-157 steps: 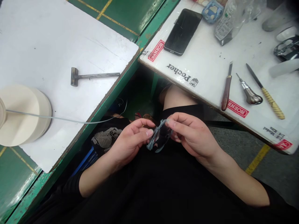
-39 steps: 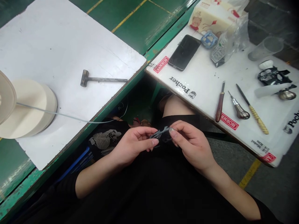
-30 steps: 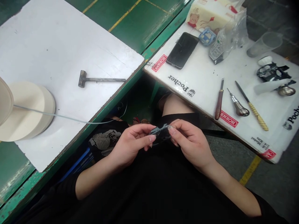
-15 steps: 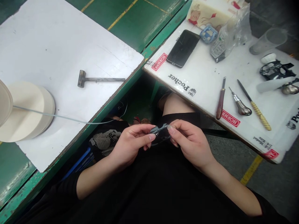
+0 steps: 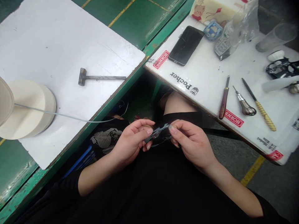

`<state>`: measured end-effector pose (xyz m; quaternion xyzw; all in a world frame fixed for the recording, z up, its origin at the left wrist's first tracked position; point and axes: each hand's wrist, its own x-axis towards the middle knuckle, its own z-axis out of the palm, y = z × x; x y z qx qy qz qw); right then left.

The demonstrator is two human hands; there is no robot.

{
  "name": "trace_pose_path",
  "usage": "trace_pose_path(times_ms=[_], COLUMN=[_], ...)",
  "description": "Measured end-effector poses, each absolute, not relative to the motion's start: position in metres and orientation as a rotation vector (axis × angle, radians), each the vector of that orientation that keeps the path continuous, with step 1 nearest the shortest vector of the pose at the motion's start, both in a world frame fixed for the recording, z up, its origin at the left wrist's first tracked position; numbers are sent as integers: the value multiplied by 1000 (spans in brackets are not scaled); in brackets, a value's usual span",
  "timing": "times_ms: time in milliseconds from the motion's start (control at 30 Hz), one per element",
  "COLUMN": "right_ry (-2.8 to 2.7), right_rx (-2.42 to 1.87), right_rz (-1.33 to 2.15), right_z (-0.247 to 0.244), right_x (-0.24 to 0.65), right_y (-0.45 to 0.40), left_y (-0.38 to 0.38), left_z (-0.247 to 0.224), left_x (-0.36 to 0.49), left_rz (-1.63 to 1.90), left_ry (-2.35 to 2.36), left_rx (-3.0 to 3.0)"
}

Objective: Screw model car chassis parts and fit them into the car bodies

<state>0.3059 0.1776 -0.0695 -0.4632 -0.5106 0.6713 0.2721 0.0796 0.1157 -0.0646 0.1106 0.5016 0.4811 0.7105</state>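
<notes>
Over my lap, both hands hold a small grey-blue part (image 5: 157, 133), slim and jagged, with a shiny curved piece along it. Its left end is pinched by my left hand (image 5: 132, 138), thumb on top and fingers beneath. My right hand (image 5: 190, 141) grips the right end between thumb and forefinger. The fingertips cover both ends, and the part is too small for me to tell its exact kind.
On the white right-hand board (image 5: 210, 84) lie a phone (image 5: 186, 45), a wood-handled blade (image 5: 224, 98), a metal-handled awl (image 5: 244, 101), a yellow-handled file (image 5: 259, 105) and a clear cup (image 5: 277, 37). A small hammer (image 5: 100, 77) and a cream spool (image 5: 30, 109) with thin tubing are at left.
The thumb and fingers of my left hand have shifted back along the grey-blue part, so more of it shows. The right-hand pinch stays. The view has moved slightly.
</notes>
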Motion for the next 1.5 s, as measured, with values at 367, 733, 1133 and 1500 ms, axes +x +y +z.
trace_pose_path(times_ms=[367,733,1133,1500], right_ry=[-1380,-1347,-1574,-1361], right_rx=[-1218,-1224,-1142,-1303], right_rz=[1798,1778,1608,1673], right_z=[-73,-73,-58,-62], right_x=[311,312,308,310], right_y=[180,180,180,187], left_y=[116,113,116,118], left_z=[-68,-67,-70,-64], left_x=[75,77,76,73], left_rz=[985,1123,1047,1026], left_ry=[1037,951,1039,1039], left_rx=[224,340,220,278])
